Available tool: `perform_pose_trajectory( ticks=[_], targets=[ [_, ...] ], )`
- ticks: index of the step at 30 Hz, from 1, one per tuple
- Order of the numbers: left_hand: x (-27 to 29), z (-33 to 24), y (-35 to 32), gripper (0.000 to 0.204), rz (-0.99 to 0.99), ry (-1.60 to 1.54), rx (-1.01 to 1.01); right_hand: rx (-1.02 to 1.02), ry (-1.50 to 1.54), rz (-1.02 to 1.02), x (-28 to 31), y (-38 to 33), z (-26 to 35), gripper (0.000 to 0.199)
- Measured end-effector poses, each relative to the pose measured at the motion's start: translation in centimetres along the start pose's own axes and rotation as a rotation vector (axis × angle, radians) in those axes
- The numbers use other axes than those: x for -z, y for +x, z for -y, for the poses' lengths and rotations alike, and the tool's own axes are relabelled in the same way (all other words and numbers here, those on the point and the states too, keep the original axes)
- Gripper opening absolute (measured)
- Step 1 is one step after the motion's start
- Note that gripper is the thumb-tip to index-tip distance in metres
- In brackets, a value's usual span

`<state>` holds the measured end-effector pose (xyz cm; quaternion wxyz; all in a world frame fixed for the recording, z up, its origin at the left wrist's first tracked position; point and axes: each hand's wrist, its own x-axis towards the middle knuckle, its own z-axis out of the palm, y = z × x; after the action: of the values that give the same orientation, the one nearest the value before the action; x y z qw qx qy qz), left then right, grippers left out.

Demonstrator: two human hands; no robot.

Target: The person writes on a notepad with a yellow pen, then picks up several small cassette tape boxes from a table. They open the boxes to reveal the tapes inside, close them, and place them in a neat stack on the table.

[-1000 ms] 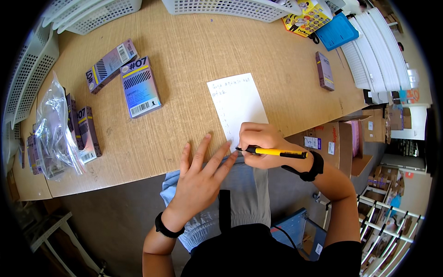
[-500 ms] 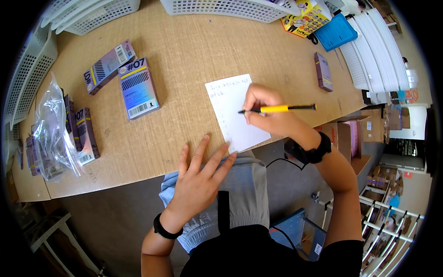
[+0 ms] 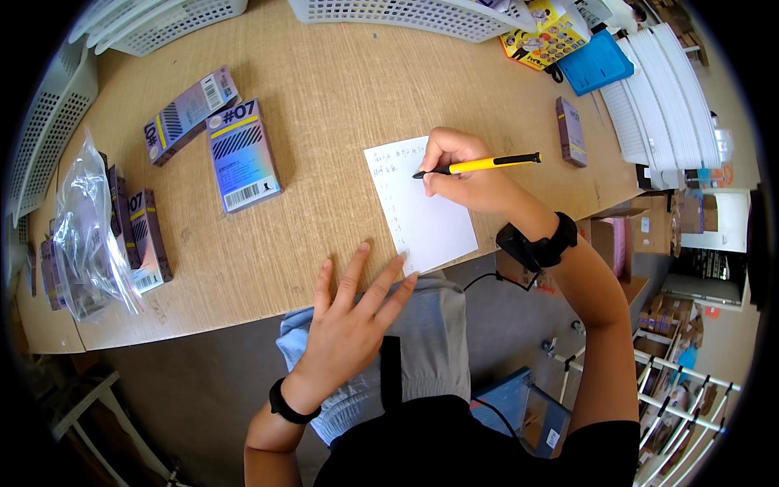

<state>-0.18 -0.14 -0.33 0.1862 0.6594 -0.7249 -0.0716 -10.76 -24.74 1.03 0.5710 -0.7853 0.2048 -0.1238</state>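
Note:
A white sheet of paper (image 3: 434,231) with a few lines of handwriting and a column of small marks lies near the table's front edge. My right hand (image 3: 461,170) grips a yellow and black pen (image 3: 487,164), its tip at the upper part of the sheet. Fingers spread flat, my left hand (image 3: 350,316) rests at the table edge, with fingertips on the paper's lower left corner. To the left lie two purple-blue boxes, one flat (image 3: 243,158) and another slanted behind it (image 3: 191,114).
At the far left, a clear plastic bag (image 3: 88,235) partly covers several purple boxes (image 3: 148,243). White baskets (image 3: 398,18) line the back. Right of the paper sits a small purple box (image 3: 570,131), near a blue tray (image 3: 596,63), a yellow box (image 3: 545,36) and stacked white sheets (image 3: 665,97).
My right hand and the pen have moved up and slightly left on the paper, toward the written lines. My left hand stays flat with spread fingers.

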Motion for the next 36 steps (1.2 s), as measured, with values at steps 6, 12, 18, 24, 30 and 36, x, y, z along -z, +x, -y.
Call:
perform_pose_trajectory(
  ticks=[6, 12, 18, 24, 30, 36],
  targets=[
    [0.0, -0.1, 0.1, 0.051, 0.001, 0.014, -0.002, 0.004, -0.011, -0.051, 0.4, -0.4, -0.7, 0.014],
    [0.1, -0.1, 0.2, 0.051, 0.003, 0.004, -0.001, 0.014, 0.026, -0.079, 0.6, -0.9, -0.7, 0.013],
    [0.0, -0.1, 0.2, 0.050, -0.009, 0.009, -0.001, 0.047, -0.067, -0.091, 0.4, -0.7, -0.8, 0.013],
    [0.1, -0.1, 0.2, 0.049, -0.006, 0.014, 0.002, 0.051, -0.089, -0.108, 0.3, -0.7, -0.9, 0.013],
    [0.1, -0.2, 0.2, 0.048, -0.012, 0.016, 0.007, 0.083, -0.003, -0.033, 0.5, -1.5, -1.1, 0.013],
    [-0.1, -0.2, 0.2, 0.048, -0.025, 0.028, 0.006, 0.076, -0.045, -0.038, -0.2, -2.1, -0.3, 0.013]
  ],
)
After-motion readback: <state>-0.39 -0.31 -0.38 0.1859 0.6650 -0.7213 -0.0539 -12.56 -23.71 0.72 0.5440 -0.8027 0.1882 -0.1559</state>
